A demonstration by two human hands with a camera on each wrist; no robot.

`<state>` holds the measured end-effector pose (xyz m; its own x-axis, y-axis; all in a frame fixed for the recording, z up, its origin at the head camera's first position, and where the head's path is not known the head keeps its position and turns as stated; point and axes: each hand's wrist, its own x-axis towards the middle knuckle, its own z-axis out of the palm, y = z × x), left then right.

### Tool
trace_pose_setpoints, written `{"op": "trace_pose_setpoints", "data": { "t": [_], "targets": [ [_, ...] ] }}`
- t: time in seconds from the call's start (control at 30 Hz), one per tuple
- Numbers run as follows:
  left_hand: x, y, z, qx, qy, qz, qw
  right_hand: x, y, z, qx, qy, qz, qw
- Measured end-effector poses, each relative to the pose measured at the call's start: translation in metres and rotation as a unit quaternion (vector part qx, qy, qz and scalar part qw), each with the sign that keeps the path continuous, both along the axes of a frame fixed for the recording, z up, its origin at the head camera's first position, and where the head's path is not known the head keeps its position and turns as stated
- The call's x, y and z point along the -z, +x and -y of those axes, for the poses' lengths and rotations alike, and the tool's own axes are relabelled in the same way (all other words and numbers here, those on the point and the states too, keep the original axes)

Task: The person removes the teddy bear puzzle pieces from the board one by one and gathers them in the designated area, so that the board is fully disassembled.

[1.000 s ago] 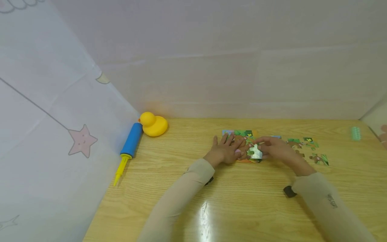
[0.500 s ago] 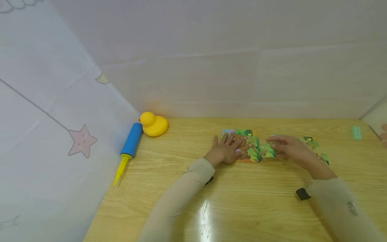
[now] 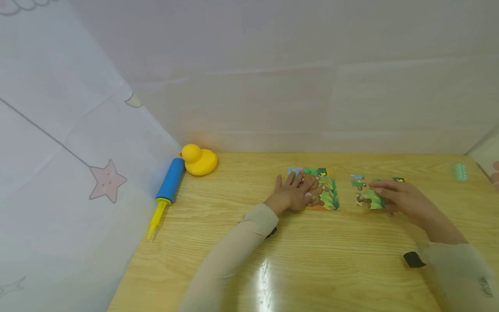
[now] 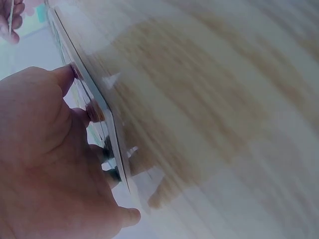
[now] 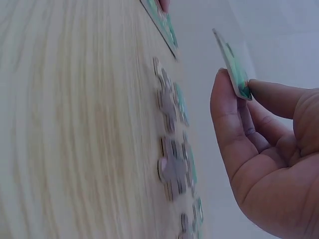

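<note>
My left hand point(image 3: 289, 197) lies with fingers spread on a jigsaw puzzle point(image 3: 330, 190) that shows a brown animal among green leaves. In the left wrist view its fingertips rest over the puzzle's edge, and the palm hides part of the picture. To the right, my right hand point(image 3: 409, 206) pinches a green puzzle piece point(image 5: 235, 69) between thumb and fingers. The right wrist view has this piece raised and tilted above the table. Several loose puzzle pieces point(image 3: 357, 181) lie around and below the right hand, some of them hidden by it.
A yellow rubber duck point(image 3: 201, 162) sits at the back left beside a blue hand pump point(image 3: 170, 180) with a yellow nozzle. A small light-green bumpy object point(image 3: 460, 172) lies at the far right. Pale printed sheets point(image 3: 249, 86) stand behind and left of the wooden table point(image 3: 312, 260).
The right hand has moved right, away from the puzzle, carrying the piece, whose silvery back faced up earlier and whose green picture side shows now. The left hand has stayed in place.
</note>
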<state>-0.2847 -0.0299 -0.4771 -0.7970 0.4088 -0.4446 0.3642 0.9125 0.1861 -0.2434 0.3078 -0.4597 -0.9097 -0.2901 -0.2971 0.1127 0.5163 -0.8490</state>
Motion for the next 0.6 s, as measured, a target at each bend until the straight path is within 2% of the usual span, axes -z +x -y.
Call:
{"op": "trace_pose_setpoints", "data": {
  "t": [0.2, 0.43, 0.6],
  "targets": [
    [-0.004, 0.003, 0.0, 0.007, -0.004, -0.01, 0.9999, 0.004, 0.008, -0.024, 0.003, 0.027, -0.017, 0.9995],
    [-0.005, 0.003, 0.0, 0.007, 0.006, -0.017, 0.9998, 0.014, 0.022, -0.052, 0.028, 0.002, -0.017, 0.9994],
    [-0.002, 0.004, 0.001, 0.009, 0.0, -0.017, 0.9998, 0.021, 0.034, -0.074, 0.048, -0.023, -0.015, 0.9984]
  ]
}}
